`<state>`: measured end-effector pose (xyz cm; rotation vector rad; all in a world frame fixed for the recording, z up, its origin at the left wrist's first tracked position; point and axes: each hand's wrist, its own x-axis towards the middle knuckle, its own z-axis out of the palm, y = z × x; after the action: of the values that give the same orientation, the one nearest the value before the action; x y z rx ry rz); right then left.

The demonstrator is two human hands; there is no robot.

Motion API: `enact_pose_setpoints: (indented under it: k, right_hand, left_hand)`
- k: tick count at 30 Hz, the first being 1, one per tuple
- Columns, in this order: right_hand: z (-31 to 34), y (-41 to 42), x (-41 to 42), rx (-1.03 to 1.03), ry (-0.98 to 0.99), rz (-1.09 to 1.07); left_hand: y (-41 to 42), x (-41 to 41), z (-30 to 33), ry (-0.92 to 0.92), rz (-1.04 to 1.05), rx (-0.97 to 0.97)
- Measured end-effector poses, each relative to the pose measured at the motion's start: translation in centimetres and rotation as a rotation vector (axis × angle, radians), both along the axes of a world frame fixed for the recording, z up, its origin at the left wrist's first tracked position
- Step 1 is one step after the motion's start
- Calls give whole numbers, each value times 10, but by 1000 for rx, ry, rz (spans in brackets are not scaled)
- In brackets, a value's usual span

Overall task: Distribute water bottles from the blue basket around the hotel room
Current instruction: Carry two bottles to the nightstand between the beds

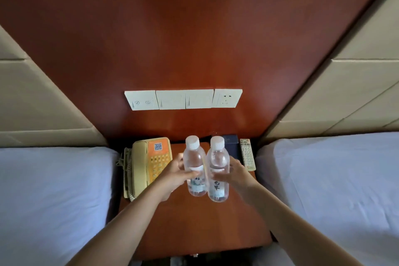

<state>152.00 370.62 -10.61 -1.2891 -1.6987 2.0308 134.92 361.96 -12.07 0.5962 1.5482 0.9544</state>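
Two clear water bottles with white caps stand upright side by side over the wooden nightstand (194,229). My left hand (176,176) grips the left bottle (195,162) around its label. My right hand (234,176) grips the right bottle (218,164) the same way. The bottles touch each other. Whether their bases rest on the nightstand or hover just above it I cannot tell. The blue basket is out of view.
A beige and orange telephone (149,164) lies at the nightstand's left. A remote control (247,154) and a dark booklet (233,144) lie at its right rear. White beds (54,201) (334,179) flank the nightstand. A switch panel (183,99) sits on the wooden wall.
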Motion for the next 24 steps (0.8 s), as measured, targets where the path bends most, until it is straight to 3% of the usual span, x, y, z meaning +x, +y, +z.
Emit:
enact_pose_setpoints:
  k: [16,24]
  right_hand:
    - [-167,80,-63,134,-175,-86]
    - [-195,98,-83,161,-165,-70]
  left_hand:
    - [93,-47,-141,200,105,-102]
    - [110,-70,-166,279,47,-92]
